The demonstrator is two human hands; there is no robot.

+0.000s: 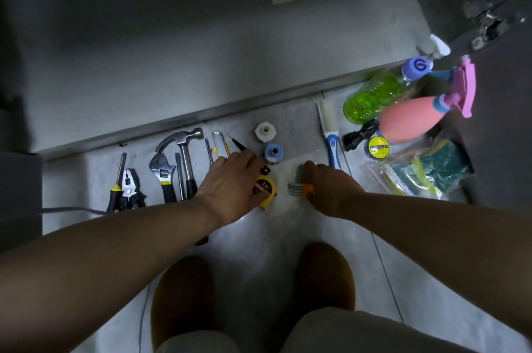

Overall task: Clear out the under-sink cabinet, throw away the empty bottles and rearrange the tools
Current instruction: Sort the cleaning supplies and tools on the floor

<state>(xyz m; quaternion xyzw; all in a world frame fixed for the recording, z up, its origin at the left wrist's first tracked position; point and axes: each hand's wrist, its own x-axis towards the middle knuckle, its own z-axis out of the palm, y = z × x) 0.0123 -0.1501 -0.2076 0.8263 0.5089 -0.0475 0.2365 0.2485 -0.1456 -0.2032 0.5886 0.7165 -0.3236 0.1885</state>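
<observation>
While the yellow tape measure point(266, 190) lies on the floor directly under the left hand point(230, 185), it is that hand, not the right one, that has the short reach to it. The left hand's dark-nailed fingers point(263, 172) drape over the case's top edge and touch it, but whether they are pinching it or only resting there I cannot tell. The case's flat face, marked 2m, points up.

Just to the right of this grip, across a narrow gap of bare floor, the right hand point(331, 185) is closed on a small orange-handled set of metal keys point(300, 189), whose blades point back toward the tape measure.

To the left of the left-hand grip runs a row of tools, all lying with their long axes roughly parallel, heads away from the person: hammer point(185, 148), adjustable wrench point(162, 168), pliers point(130, 184) and a black-and-yellow screwdriver point(117, 182). Just beyond the fingertips sit a blue plastic fitting point(273, 152) and a white one point(265, 131).

My reading is that the tape measure belongs at the row's right end, so the move would be a short slide leftward, away from the keys.
</observation>
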